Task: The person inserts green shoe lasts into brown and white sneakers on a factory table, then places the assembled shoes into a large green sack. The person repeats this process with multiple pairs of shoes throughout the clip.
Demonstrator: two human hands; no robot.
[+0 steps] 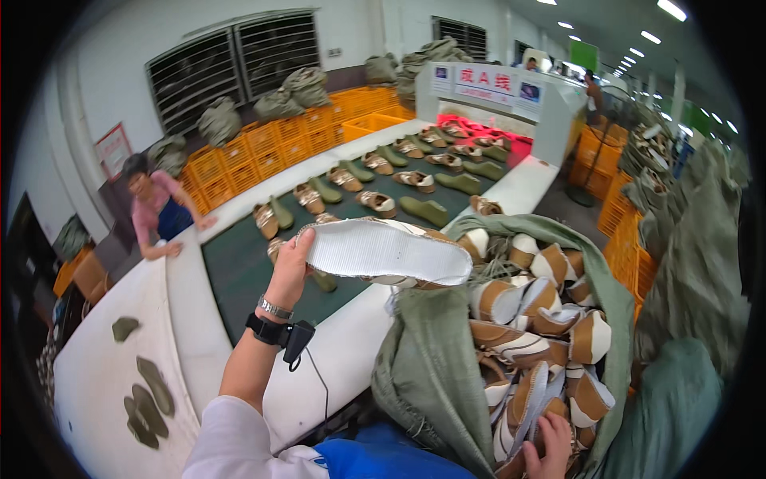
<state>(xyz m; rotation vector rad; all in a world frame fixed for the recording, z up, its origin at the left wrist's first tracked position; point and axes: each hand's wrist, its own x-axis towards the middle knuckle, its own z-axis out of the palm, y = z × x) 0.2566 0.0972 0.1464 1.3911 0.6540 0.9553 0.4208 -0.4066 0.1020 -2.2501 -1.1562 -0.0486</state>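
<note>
Raised over the conveyor's near side, a brown-and-white shoe upper (383, 249) shows its pale, ribbed underside. My left hand (292, 262) is closed on its left end, thumb against the underside. Low on the right, my right hand (550, 449) rests among the heaped shoe uppers (523, 343) in a green woven sack (427, 363). Its thumb and fingers are apart, and it holds nothing that I can see. Past the raised piece, brown-and-white shoes (376, 203) and green shoe lasts (424, 210) lie in rows on the dark green conveyor belt (239, 279).
Several green lasts (148, 409) lie on the white table (88, 375) at left. A person (159, 203) in pink leans on the conveyor's far-left edge. Orange crates (263, 145) line the wall. A white machine housing (550, 100) spans the belt's far end. More sacks (690, 239) stand right.
</note>
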